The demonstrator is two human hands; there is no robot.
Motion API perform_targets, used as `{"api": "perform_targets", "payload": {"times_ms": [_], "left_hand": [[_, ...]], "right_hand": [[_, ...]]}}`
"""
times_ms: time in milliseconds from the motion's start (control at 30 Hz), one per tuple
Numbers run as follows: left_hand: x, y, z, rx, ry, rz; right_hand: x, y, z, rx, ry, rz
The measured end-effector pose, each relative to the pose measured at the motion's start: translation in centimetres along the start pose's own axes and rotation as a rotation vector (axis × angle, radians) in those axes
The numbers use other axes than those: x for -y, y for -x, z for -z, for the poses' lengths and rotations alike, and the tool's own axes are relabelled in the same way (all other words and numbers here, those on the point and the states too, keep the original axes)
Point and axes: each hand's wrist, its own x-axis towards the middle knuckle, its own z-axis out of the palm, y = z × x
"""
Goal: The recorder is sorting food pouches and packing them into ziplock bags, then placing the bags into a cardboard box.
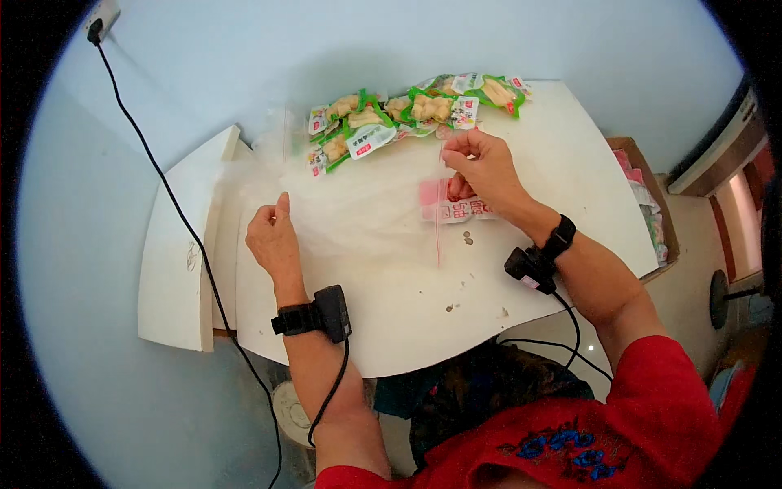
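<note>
A clear plastic zip bag [366,226] with a thin red seal line spreads above the white table in front of me. The bag's upper edge near that line is pinched between the thumb and fingers of my right hand [486,171]. On the other side, my left hand [273,238] has its fingers curled around the film, thumb pointing up; the exact grip is partly hidden. Beneath my right hand lies a pink and white food packet [458,211] with reddish-brown contents and printed writing. Several green and white vacuum packs of pale food [369,116] are heaped beyond the hands.
More clear film [269,143] lies at the table's left rear, against a white panel [177,244]. A black cable [156,171] runs down from a wall socket [107,15]. Beside the table's right edge stands a cardboard box [666,214] with packets. Wrist-mounted devices trail cables [577,333].
</note>
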Motion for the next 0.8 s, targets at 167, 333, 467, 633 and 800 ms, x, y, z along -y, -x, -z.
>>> {"api": "perform_targets", "payload": {"times_ms": [167, 333, 467, 633, 800], "left_hand": [[0.3, -0.1, -0.1, 0.084, 0.018, -0.035], [1.4, -0.4, -0.2, 0.13, 0.074, 0.048], [1.5, -0.3, -0.4, 0.161, 0.248, 0.086], [1.5, -0.4, -0.3, 0.147, 0.218, 0.096], [1.8, -0.5, -0.1, 0.068, 0.081, 0.004]], "right_hand": [[-0.1, -0.3, 0.5, -0.066, 0.152, 0.047], [2.3, 1.0, 0.1, 0.315, 0.509, -0.258], [0.3, 1.5, -0.2, 0.257, 0.642, 0.102], [0.0, 1.8, -1.0, 0.279, 0.473, 0.144], [-0.2, 1.2, -0.9, 0.177, 0.188, 0.104]]}}
